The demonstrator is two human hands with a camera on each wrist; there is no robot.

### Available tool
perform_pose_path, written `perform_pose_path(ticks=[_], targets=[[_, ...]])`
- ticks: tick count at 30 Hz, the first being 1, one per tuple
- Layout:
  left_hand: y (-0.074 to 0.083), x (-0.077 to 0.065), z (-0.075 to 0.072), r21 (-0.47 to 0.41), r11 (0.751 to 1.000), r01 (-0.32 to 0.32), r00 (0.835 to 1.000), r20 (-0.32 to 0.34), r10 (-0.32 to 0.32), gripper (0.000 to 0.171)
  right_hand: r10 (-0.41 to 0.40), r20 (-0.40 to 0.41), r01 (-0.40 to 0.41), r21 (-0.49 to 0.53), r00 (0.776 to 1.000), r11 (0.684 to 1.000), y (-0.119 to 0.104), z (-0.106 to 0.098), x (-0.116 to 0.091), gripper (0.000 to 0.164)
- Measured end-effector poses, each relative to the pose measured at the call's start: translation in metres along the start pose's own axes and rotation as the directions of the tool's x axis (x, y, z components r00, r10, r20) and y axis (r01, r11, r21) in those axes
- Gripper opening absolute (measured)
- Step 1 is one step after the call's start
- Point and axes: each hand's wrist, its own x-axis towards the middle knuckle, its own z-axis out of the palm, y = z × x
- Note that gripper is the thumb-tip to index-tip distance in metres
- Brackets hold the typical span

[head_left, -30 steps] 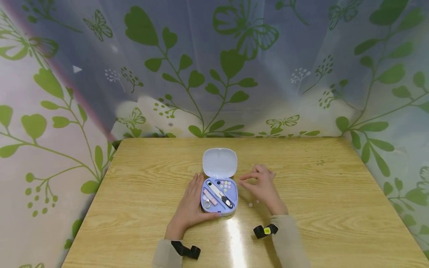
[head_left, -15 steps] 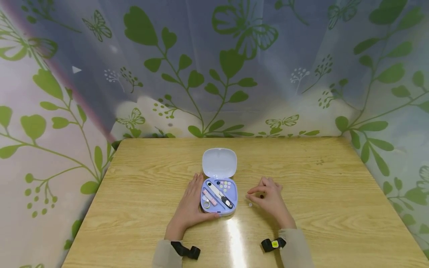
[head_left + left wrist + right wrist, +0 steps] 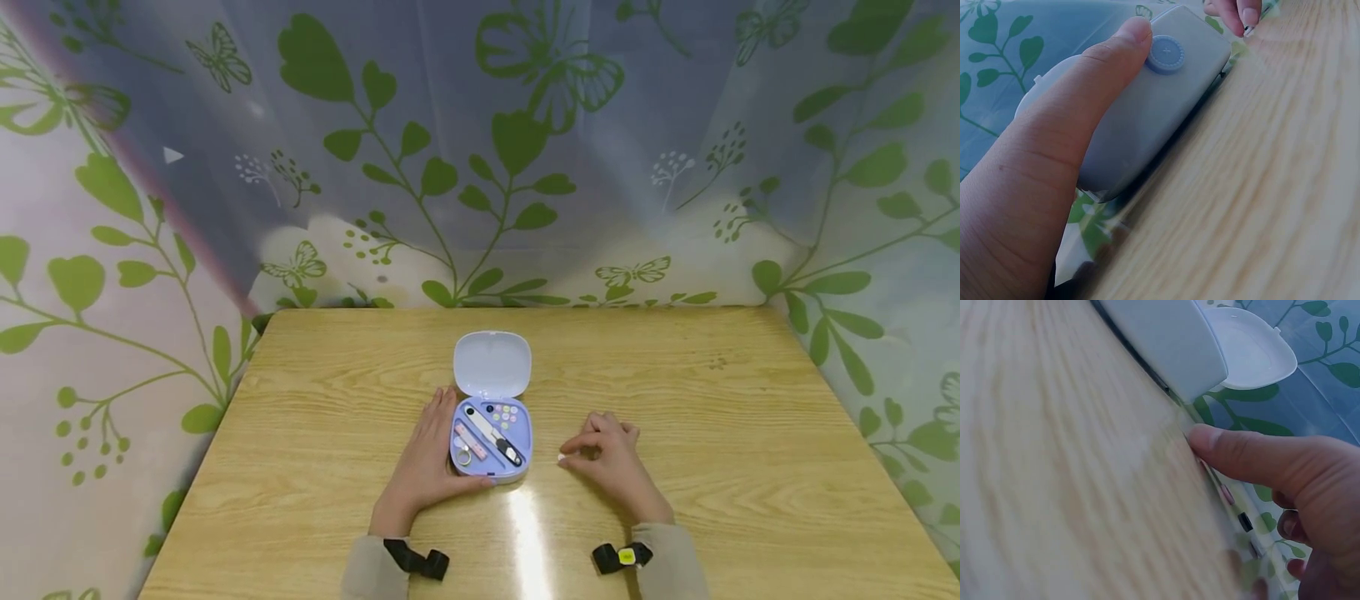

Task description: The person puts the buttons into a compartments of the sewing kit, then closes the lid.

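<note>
A lilac sewing box point(image 3: 523, 450) stands on the table with its lid raised. In it lie a long white and black tool point(image 3: 491, 435), a pink striped bar point(image 3: 470, 440), a metal ring point(image 3: 463, 457) and several small buttons point(image 3: 505, 414). My left hand point(image 3: 423, 467) rests against the box, straight fingers along its left side and thumb on its front by the round catch point(image 3: 1167, 54). Right of the box, my right hand point(image 3: 611, 458) pinches a small white button point(image 3: 562, 457) at the tabletop between thumb and forefinger; the fingertips partly cover it.
A dark button point(image 3: 1245, 521) and a pinkish one point(image 3: 1229, 494) lie on the table beneath my right hand. The box's lid point(image 3: 492, 364) leans back behind it. A leaf-patterned cloth point(image 3: 465, 167) rises beyond the wooden table point(image 3: 337, 367).
My right hand has moved from beside the box's right edge down and right to the loose buttons, its fingertips reaching a white one. My left hand and the box have stayed put.
</note>
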Motion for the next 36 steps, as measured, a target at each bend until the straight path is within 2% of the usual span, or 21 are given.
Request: perform_pose_path(ticks=[14,25,36], targets=[[0.001,0.001,0.001,0.006,1.000,0.004,1.000,0.007,-0.004,0.140,-0.109,-0.068,0.110,0.001,0.992,0.994,0.004,0.005,-0.002,0.017],[0.002,0.001,0.000,-0.001,1.000,0.004,1.000,0.004,-0.004,0.140,-0.092,-0.067,0.093,0.002,0.993,0.996,0.002,0.005,-0.001,0.018],[0.001,0.002,0.001,0.002,1.000,-0.008,1.000,-0.004,0.008,0.140,-0.086,-0.086,0.087,0.009,0.993,0.996,-0.003,0.002,0.010,0.017]])
